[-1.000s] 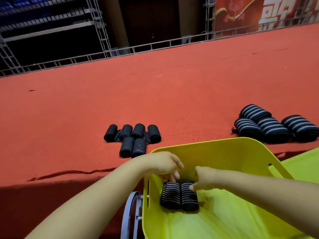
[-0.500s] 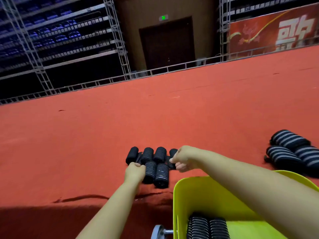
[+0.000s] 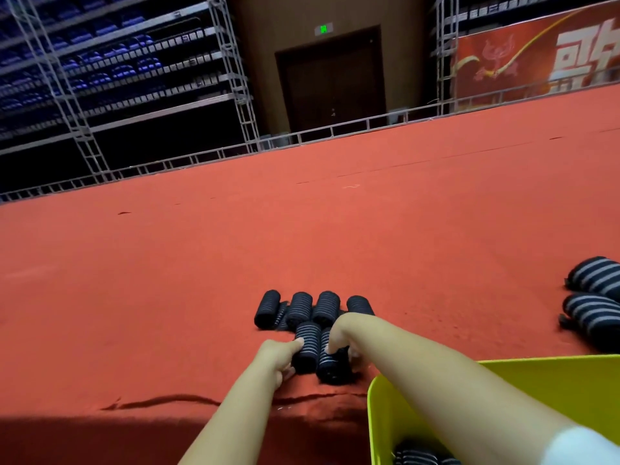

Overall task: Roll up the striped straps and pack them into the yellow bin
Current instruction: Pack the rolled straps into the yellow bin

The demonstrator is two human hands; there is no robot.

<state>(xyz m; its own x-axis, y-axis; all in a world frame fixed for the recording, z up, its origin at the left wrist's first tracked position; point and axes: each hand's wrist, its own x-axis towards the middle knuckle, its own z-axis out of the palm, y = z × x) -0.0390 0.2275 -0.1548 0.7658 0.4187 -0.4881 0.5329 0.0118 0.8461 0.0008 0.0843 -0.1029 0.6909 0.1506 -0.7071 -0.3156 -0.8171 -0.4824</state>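
Several small rolled striped straps [image 3: 298, 308] lie in a cluster on the red carpeted stage. My left hand [image 3: 278, 359] grips the near-left roll [image 3: 307, 347], thumb on top. My right hand [image 3: 345, 337] curls over the near-right roll [image 3: 330, 365] beside it. The yellow bin [image 3: 379, 414] stands at the lower right, below the stage edge, with rolled straps [image 3: 416, 458] lying on its bottom.
Larger striped rolls [image 3: 593, 297] lie on the carpet at the far right. The stage edge [image 3: 167, 402] runs across just below my hands. Metal truss racks and a railing [image 3: 201, 156] stand behind the stage.
Both hands came out of the bin and reached to the cluster on the carpet. They have now closed on the two nearest rolls.
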